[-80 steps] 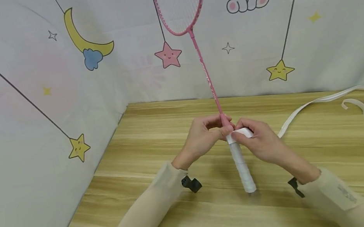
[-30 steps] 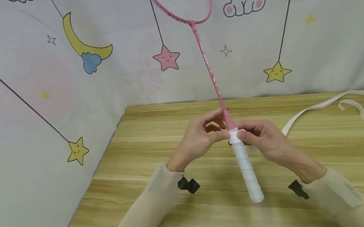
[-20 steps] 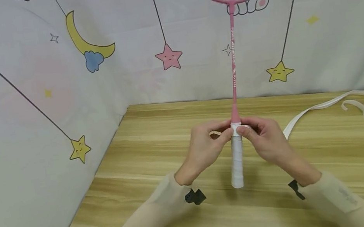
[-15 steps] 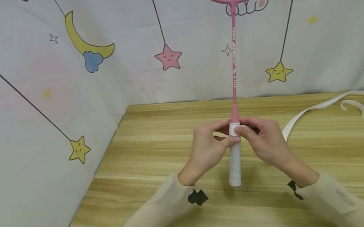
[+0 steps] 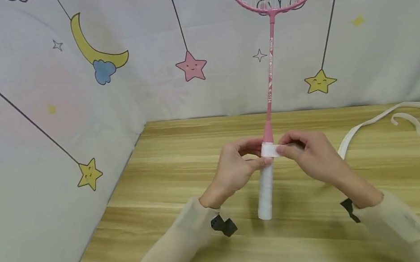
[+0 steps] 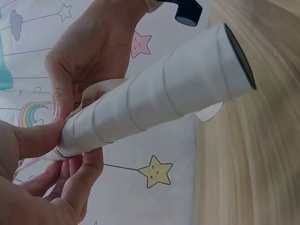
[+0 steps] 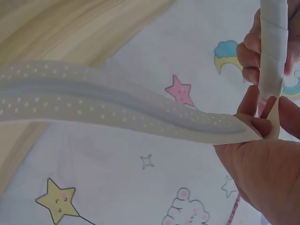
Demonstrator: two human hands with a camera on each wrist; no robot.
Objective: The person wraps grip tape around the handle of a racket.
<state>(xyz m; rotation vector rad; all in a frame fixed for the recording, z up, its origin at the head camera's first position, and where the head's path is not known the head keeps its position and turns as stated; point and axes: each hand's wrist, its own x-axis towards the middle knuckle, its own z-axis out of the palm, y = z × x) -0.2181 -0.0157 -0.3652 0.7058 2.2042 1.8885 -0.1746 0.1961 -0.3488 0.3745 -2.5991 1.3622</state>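
A pink badminton racket (image 5: pixel 270 65) stands tilted, head up and partly out of the head view. White tape is wound in overlapping turns round its handle (image 5: pixel 265 190), also seen from the butt end in the left wrist view. My left hand (image 5: pixel 236 168) pinches the handle's top between thumb and fingers, just below the pink cone. To its right, my right hand (image 5: pixel 315 153) pinches the white grip tape (image 5: pixel 271 149), whose short length runs taut from the handle. In the right wrist view the tape's loose run (image 7: pixel 117 108) shows rows of small holes and a grey middle stripe.
The tape's tail (image 5: pixel 414 105) loops across the wood-grain table (image 5: pixel 173 154) at the back right. A white cloth (image 5: pixel 159 66) printed with stars, a moon and a rabbit hangs behind the table and along its left side.
The racket has turned, its head swinging rightward and its handle end leftward. My right hand has gone from pressing tape against the handle to drawing it out to the right.
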